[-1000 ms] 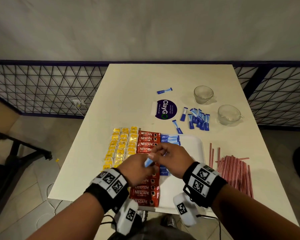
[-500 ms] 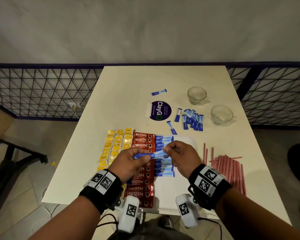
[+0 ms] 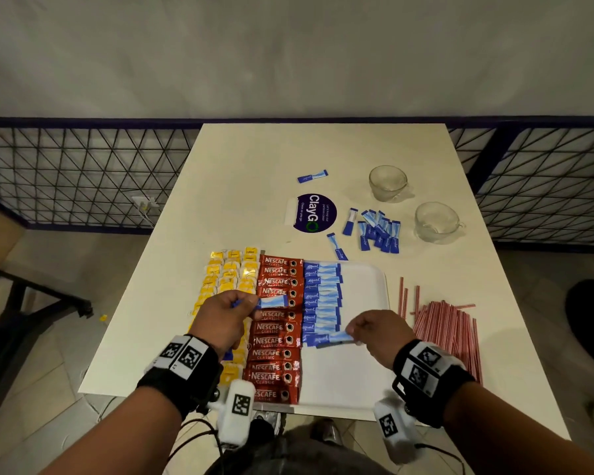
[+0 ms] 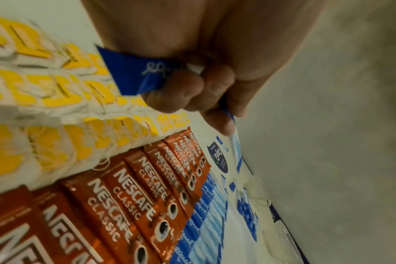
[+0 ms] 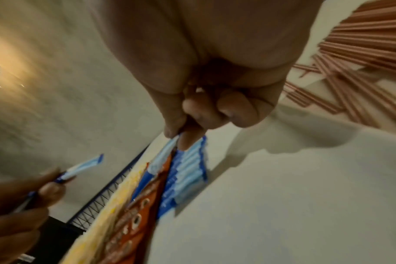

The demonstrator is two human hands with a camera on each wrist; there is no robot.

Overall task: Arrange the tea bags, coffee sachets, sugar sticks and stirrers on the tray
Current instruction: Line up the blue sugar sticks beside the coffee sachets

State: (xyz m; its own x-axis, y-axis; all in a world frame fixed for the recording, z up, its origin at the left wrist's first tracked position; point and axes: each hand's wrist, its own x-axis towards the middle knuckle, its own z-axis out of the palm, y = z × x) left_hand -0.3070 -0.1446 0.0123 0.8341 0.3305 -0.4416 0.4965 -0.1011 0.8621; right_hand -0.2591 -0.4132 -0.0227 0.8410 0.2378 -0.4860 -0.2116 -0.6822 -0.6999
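A white tray (image 3: 364,279) holds a column of yellow tea bags (image 3: 227,279), a column of red coffee sachets (image 3: 276,337) and a column of blue sugar sticks (image 3: 321,296). My left hand (image 3: 227,320) grips blue sugar sticks (image 3: 271,302) over the coffee column; the sugar sticks (image 4: 133,75) show in its fist. My right hand (image 3: 378,332) pinches one blue sugar stick (image 3: 330,338) at the near end of the sugar column; the stick (image 5: 163,157) runs from its fingertips. Red stirrers (image 3: 450,334) lie in a pile on the table right of the tray.
Loose sugar sticks (image 3: 378,231) lie beyond the tray, one more sugar stick (image 3: 312,176) farther back. Two glass cups (image 3: 388,182) (image 3: 434,221) stand at the back right. A round purple sticker (image 3: 314,213) lies mid-table. A wire fence (image 3: 76,176) runs behind the table.
My hands have parted: the right hand drew one sugar stick away to the right and down to the near end of the sugar column. The left hand keeps the others.
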